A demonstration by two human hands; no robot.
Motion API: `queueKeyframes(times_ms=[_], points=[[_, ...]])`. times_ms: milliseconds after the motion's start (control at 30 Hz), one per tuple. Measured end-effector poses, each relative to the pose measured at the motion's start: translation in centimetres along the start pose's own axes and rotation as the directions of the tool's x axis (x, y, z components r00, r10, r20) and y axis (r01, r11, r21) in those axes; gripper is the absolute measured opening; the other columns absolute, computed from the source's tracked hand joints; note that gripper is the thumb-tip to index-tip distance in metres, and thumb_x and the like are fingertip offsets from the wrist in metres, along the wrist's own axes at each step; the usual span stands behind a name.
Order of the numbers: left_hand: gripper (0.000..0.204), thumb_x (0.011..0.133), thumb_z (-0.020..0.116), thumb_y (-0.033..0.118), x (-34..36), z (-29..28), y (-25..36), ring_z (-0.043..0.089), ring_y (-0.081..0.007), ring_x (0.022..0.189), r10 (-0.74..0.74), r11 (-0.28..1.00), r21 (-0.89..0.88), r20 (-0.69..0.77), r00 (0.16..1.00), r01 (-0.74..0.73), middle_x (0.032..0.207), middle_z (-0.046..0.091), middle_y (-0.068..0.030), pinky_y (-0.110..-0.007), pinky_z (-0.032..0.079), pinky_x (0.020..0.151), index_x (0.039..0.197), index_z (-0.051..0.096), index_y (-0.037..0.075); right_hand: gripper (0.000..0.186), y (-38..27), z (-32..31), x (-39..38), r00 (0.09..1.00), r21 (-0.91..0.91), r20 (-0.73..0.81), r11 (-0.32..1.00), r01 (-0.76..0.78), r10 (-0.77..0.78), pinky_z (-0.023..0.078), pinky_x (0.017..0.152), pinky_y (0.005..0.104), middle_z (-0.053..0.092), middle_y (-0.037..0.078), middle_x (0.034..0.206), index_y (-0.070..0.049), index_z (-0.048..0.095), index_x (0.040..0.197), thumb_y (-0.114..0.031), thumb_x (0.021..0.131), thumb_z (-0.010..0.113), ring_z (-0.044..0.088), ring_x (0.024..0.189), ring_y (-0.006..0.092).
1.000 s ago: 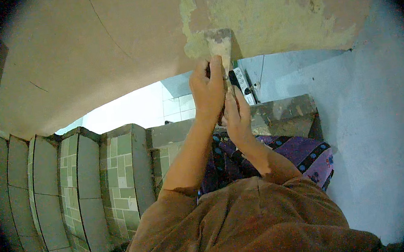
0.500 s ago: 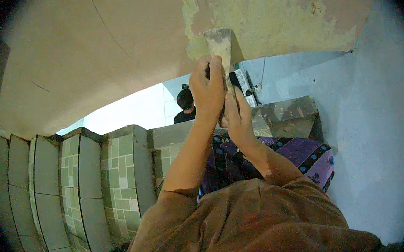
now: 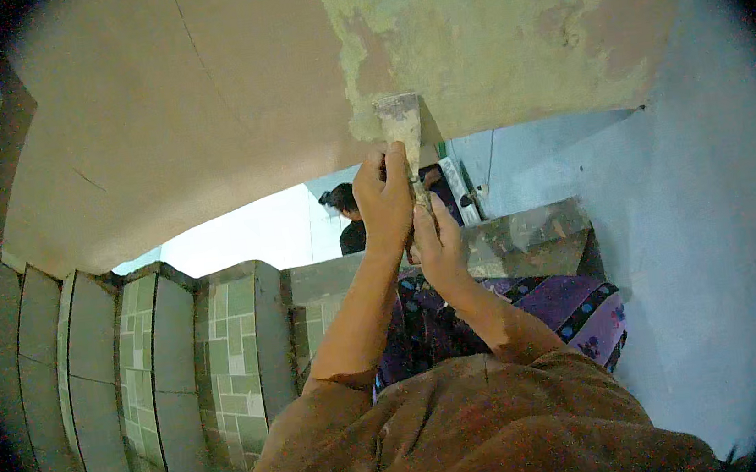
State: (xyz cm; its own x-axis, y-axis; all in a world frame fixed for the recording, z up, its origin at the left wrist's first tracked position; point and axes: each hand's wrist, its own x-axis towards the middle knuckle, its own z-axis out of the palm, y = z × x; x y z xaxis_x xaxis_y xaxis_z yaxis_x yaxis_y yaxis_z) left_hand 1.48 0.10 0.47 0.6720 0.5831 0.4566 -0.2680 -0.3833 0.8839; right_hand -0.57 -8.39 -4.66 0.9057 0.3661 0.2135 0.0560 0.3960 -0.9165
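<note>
Downward head-worn fisheye view above both hands (image 3: 386,203)

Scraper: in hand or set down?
In hand: the left hand and right hand both hold the scraper, its blade end showing beyond them.

A crusted scraper (image 3: 400,125) points blade-up at the patchy wall (image 3: 496,39).

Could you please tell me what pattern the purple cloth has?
The cloth has black bands with blue spots, best seen in the head view.
</note>
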Motion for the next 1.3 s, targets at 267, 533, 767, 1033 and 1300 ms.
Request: queueKeyframes(times_ms=[267, 533, 767, 1033, 1300], points=[[0.03, 0.094, 0.055, 0.023, -0.3, 0.2, 0.4, 0.042, -0.0088, 0.063, -0.035, 0.995, -0.09, -0.002, 0.999, 0.034, 0.064, 0.048, -0.0024, -0.029, 0.033, 0.054, 0.077, 0.053, -0.002, 0.026, -0.4, -0.4, 0.0, 0.997, -0.001, 0.047, 0.998, 0.069, -0.069, 0.034, 0.046, 0.0249, 0.046, 0.002, 0.07, -0.002, 0.05, 0.103, -0.027, 0.099, 0.045, 0.042, 0.053, 0.009], [0.031, 0.093, 0.055, 0.026, 0.7, 0.2, 0.0, 0.048, -0.0125, 0.067, 0.018, 0.997, -0.075, 0.013, 1.0, -0.017, 0.068, 0.056, -0.0085, -0.033, 0.039, 0.061, 0.083, 0.059, -0.003, 0.02, -0.6, -0.4, 0.1, 0.993, 0.115, 0.074, 0.99, 0.086, -0.094, 0.028, 0.043, 0.0229, 0.039, -0.004, 0.065, -0.007, 0.05, 0.103, -0.026, 0.1, 0.044, 0.032, 0.047, 0.0044], [0.024, 0.094, 0.056, 0.018, 2.4, -8.3, 9.0, 0.058, -0.0191, 0.091, 0.424, 0.887, -0.126, -0.158, 0.892, -0.444, 0.104, 0.065, -0.0102, -0.031, 0.045, 0.085, 0.109, 0.064, 0.001, 0.014, -5.9, -5.5, -0.6, 0.918, 0.106, 0.009, 0.914, 0.393, -0.396, 0.037, 0.041, 0.0256, 0.045, -0.001, 0.061, -0.007, 0.05, 0.104, -0.019, 0.096, 0.049, 0.045, 0.047, 0.0106], [0.026, 0.093, 0.056, 0.018, 5.6, -18.1, 22.3, 0.057, -0.0207, 0.095, 0.95, 0.239, 0.465, 0.068, 0.303, -0.852, 0.107, 0.063, -0.0113, -0.032, 0.043, 0.087, 0.111, 0.062, 0.001, 0.027, -22.5, -8.3, -3.4, 0.541, 0.276, -0.034, 0.512, 0.813, -0.84, 0.029, 0.032, 0.0221, 0.041, 0.0, 0.061, -0.006, 0.048, 0.115, -0.02, 0.093, 0.057, 0.035, 0.043, 0.0081], [0.028, 0.092, 0.057, 0.019, 11.7, -20.9, 22.5, 0.055, -0.0222, 0.098, 0.685, 0.206, 0.787, 0.308, 0.66, -0.582, 0.11, 0.061, -0.0124, -0.034, 0.041, 0.09, 0.113, 0.06, 0.0, 0.034, -26.8, -6.8, -4.7, 0.443, 0.056, 0.053, 0.446, 0.893, -0.895, 0.029, 0.032, 0.0219, 0.042, 0.001, 0.061, -0.005, 0.046, 0.118, -0.024, 0.093, 0.057, 0.035, 0.042, 0.0076]])
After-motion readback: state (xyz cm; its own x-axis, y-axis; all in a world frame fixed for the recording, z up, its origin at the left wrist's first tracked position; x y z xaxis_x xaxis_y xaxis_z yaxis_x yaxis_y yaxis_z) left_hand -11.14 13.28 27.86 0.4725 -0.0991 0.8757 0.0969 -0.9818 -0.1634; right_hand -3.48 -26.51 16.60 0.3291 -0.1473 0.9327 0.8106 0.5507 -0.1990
